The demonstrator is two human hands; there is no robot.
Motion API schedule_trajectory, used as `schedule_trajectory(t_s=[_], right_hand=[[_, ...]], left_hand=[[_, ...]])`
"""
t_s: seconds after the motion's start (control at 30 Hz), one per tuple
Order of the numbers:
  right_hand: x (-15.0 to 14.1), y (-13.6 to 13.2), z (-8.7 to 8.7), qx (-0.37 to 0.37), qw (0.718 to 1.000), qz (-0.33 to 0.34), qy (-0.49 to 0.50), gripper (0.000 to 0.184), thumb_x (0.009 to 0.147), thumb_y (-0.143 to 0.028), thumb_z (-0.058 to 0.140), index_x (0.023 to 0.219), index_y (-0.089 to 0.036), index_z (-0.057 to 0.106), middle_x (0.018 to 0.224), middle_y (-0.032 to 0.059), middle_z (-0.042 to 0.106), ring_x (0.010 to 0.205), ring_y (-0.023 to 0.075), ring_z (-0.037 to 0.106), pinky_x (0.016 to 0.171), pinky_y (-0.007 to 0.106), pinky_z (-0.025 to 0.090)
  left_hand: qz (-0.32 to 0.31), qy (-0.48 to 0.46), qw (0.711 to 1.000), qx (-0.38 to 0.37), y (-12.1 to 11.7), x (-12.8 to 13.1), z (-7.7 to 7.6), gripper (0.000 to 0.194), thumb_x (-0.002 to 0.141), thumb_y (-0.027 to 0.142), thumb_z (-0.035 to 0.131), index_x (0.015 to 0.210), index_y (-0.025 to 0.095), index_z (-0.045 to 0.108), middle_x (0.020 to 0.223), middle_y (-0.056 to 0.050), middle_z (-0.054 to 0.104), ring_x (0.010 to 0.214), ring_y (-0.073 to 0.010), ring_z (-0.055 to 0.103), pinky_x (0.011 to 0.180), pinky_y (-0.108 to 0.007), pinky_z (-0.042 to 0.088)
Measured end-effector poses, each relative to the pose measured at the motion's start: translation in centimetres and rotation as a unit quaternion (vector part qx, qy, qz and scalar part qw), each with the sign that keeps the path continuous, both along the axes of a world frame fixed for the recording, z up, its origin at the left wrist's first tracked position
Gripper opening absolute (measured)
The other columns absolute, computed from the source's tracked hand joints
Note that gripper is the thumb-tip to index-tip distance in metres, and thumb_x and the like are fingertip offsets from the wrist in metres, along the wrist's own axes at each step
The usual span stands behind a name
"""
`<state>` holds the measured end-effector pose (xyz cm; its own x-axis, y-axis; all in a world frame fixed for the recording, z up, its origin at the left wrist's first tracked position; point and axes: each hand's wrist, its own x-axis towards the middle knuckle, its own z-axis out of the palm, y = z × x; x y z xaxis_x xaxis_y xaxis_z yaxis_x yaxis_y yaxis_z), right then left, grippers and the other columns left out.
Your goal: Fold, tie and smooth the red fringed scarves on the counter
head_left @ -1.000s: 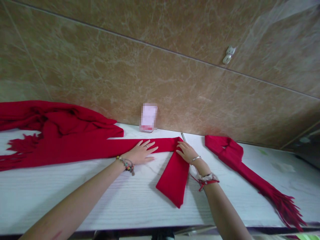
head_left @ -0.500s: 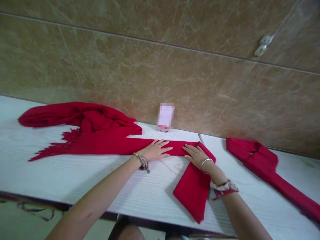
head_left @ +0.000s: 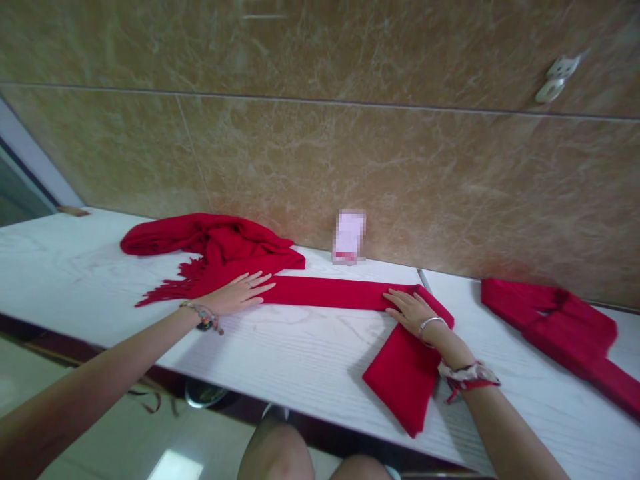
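A long red scarf (head_left: 325, 293) lies across the white table, folded into a narrow flat band in its middle. Its left end is a loose bunched heap with fringe, and at the right it turns at an angle into a wide flap pointing toward me. My left hand (head_left: 236, 294) rests flat on the band near the fringe, fingers stretched out. Near the angled fold, my right hand (head_left: 411, 311) presses flat on the cloth with its fingers extended. Neither hand grips anything.
A second red scarf (head_left: 555, 327), folded, lies at the right of the white table (head_left: 280, 360). A blurred pinkish card-like object (head_left: 350, 237) leans against the brown tiled wall (head_left: 310, 160). A small white fixture (head_left: 557, 79) is on the wall. My knees (head_left: 277, 453) are below the table's front edge.
My left hand has slid left along the red band toward the fringe. My right hand stays by the angled fold. The whole view has shifted, showing more of the table's left end.
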<state>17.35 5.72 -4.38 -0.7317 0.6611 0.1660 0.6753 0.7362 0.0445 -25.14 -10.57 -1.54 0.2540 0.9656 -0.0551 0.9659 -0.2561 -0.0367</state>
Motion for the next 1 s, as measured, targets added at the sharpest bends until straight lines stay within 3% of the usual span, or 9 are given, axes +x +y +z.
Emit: schedule_trajectory(t_s=[0.13, 0.23, 0.33, 0.43, 0.5, 0.6, 0.77, 0.87, 1.0], right_hand=[[0.0, -0.1, 0.2, -0.005, 1.000, -0.001, 0.002, 0.041, 0.088, -0.033, 0.034, 0.123, -0.020, 0.050, 0.128, 0.0108, 0.050, 0.120, 0.0242, 0.044, 0.100, 0.049, 0.031], [0.0, -0.3, 0.4, -0.009, 1.000, -0.012, -0.004, 0.041, 0.088, -0.032, 0.035, 0.123, -0.018, 0.050, 0.129, 0.0117, 0.049, 0.120, 0.0241, 0.043, 0.101, 0.048, 0.031], [0.0, -0.3, 0.7, -0.014, 1.000, -0.015, -0.007, 0.041, 0.087, -0.033, 0.037, 0.123, -0.019, 0.050, 0.129, 0.0117, 0.049, 0.119, 0.0248, 0.045, 0.099, 0.048, 0.033], [-0.2, -0.3, 0.9, -0.014, 1.000, 0.004, 0.007, 0.040, 0.087, -0.034, 0.038, 0.120, -0.019, 0.053, 0.128, 0.0118, 0.050, 0.117, 0.0258, 0.047, 0.098, 0.049, 0.035], [-0.4, -0.4, 1.0, -0.018, 0.999, 0.036, 0.022, 0.039, 0.087, -0.034, 0.039, 0.119, -0.017, 0.054, 0.126, 0.0125, 0.052, 0.118, 0.0259, 0.046, 0.099, 0.049, 0.036], [-0.9, -0.6, 1.1, -0.029, 0.994, 0.094, 0.045, 0.038, 0.087, -0.032, 0.039, 0.119, -0.018, 0.054, 0.125, 0.0113, 0.053, 0.118, 0.0243, 0.046, 0.100, 0.047, 0.036], [-1.2, -0.9, 0.9, -0.045, 0.990, 0.120, 0.059, 0.036, 0.087, -0.030, 0.039, 0.118, -0.018, 0.055, 0.124, 0.0106, 0.054, 0.116, 0.0230, 0.048, 0.100, 0.045, 0.037], [-1.2, -0.9, 0.8, -0.047, 0.990, 0.112, 0.068, 0.035, 0.087, -0.029, 0.040, 0.117, -0.019, 0.056, 0.123, 0.0099, 0.055, 0.115, 0.0227, 0.049, 0.100, 0.044, 0.038], [-1.2, -1.0, 0.9, -0.050, 0.990, 0.105, 0.076, 0.035, 0.087, -0.029, 0.040, 0.117, -0.020, 0.056, 0.122, 0.0095, 0.056, 0.114, 0.0220, 0.050, 0.099, 0.042, 0.040]], left_hand=[[0.079, 0.022, 0.995, 0.054, -1.8, -2.1, 0.5, 0.045, 0.089, 0.037, 0.030, 0.131, 0.026, 0.039, 0.143, -0.005, 0.029, 0.132, -0.0255, 0.019, 0.106, -0.045, 0.013], [0.155, 0.017, 0.983, 0.099, -3.0, -4.4, 0.0, 0.048, 0.088, 0.032, 0.026, 0.134, 0.021, 0.036, 0.143, -0.007, 0.029, 0.132, -0.0246, 0.019, 0.104, -0.042, 0.020], [0.227, 0.007, 0.970, 0.086, -4.2, -6.7, -0.7, 0.051, 0.087, 0.027, 0.022, 0.136, 0.016, 0.032, 0.142, -0.011, 0.031, 0.131, -0.0252, 0.022, 0.100, -0.045, 0.027], [0.272, 0.008, 0.959, 0.077, -4.7, -8.1, -0.5, 0.052, 0.087, 0.030, 0.020, 0.136, 0.015, 0.031, 0.141, -0.013, 0.031, 0.130, -0.0282, 0.024, 0.099, -0.052, 0.026], [0.268, 0.005, 0.959, 0.096, -4.3, -8.1, 0.3, 0.053, 0.087, 0.034, 0.022, 0.134, 0.013, 0.034, 0.142, -0.014, 0.030, 0.130, -0.0282, 0.024, 0.101, -0.049, 0.024], [0.207, -0.007, 0.972, 0.111, -2.9, -7.0, 2.1, 0.053, 0.086, 0.041, 0.026, 0.129, 0.015, 0.043, 0.140, -0.011, 0.034, 0.130, -0.0258, 0.024, 0.104, -0.041, 0.023], [0.074, -0.025, 0.997, 0.002, 0.5, -3.6, 4.6, 0.051, 0.081, 0.048, 0.038, 0.119, 0.018, 0.052, 0.128, -0.008, 0.051, 0.123, -0.0223, 0.037, 0.102, -0.034, 0.026], [0.076, -0.026, 0.996, -0.043, 1.9, -2.7, 4.9, 0.049, 0.074, 0.049, 0.048, 0.113, 0.019, 0.056, 0.120, -0.008, 0.056, 0.114, -0.0226, 0.046, 0.098, -0.032, 0.032], [0.112, -0.024, 0.991, -0.064, 3.0, -3.4, 4.6, 0.051, 0.066, 0.047, 0.056, 0.107, 0.017, 0.058, 0.116, -0.011, 0.056, 0.109, -0.0246, 0.049, 0.093, -0.032, 0.037]])
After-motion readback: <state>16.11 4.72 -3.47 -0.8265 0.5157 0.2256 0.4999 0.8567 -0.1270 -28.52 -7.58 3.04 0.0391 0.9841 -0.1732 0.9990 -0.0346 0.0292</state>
